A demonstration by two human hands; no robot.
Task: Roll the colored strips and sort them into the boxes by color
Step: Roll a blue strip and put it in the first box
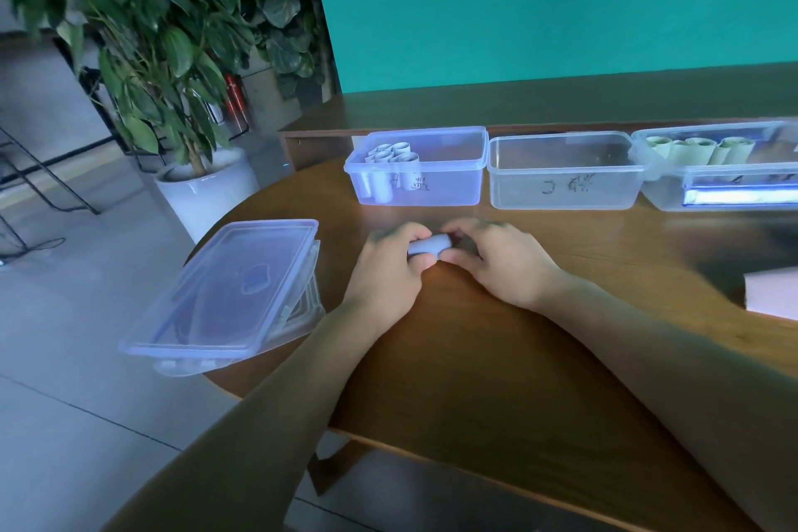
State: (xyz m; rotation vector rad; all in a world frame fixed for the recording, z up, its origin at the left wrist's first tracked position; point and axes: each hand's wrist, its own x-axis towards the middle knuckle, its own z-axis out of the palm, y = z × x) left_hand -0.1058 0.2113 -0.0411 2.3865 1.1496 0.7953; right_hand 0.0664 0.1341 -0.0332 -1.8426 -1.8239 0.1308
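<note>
A pale blue rolled strip (pixel 429 245) lies between my two hands just above the wooden table. My left hand (pixel 388 268) pinches its left end and my right hand (pixel 496 257) pinches its right end. Behind them stand three clear plastic boxes in a row. The left box (pixel 449 190) holds several pale blue rolls in its left part. Nothing lies in the middle box (pixel 565 194), which has a handwritten label. The right box (pixel 665 190) holds several light green rolls.
A stack of clear box lids (pixel 224 294) lies tilted over the table's left edge. A pink sheet (pixel 773 292) shows at the right edge. A potted plant in a white pot (pixel 203 190) stands on the floor to the left. The table's (pixel 475 359) front edge curves close to me.
</note>
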